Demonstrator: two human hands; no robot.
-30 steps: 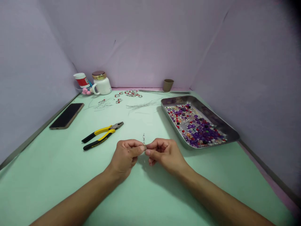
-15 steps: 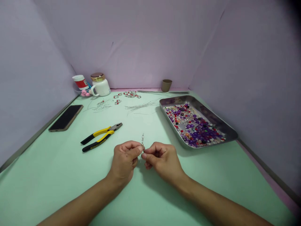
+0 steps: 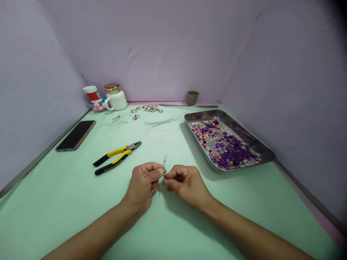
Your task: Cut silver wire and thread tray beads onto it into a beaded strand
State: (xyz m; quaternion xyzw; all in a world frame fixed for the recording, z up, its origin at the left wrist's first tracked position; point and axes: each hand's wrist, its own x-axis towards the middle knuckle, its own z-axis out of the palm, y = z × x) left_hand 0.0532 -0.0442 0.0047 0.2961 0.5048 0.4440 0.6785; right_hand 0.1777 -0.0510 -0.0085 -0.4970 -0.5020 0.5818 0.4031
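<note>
- The left hand (image 3: 143, 184) pinches a thin wire pin (image 3: 163, 167) tight between thumb and finger.
- The right hand (image 3: 184, 182) is curled small, its fingertips touching the same pin.
- The pin stands almost straight up, its beaded end on top, just above the green table (image 3: 67, 191).
</note>
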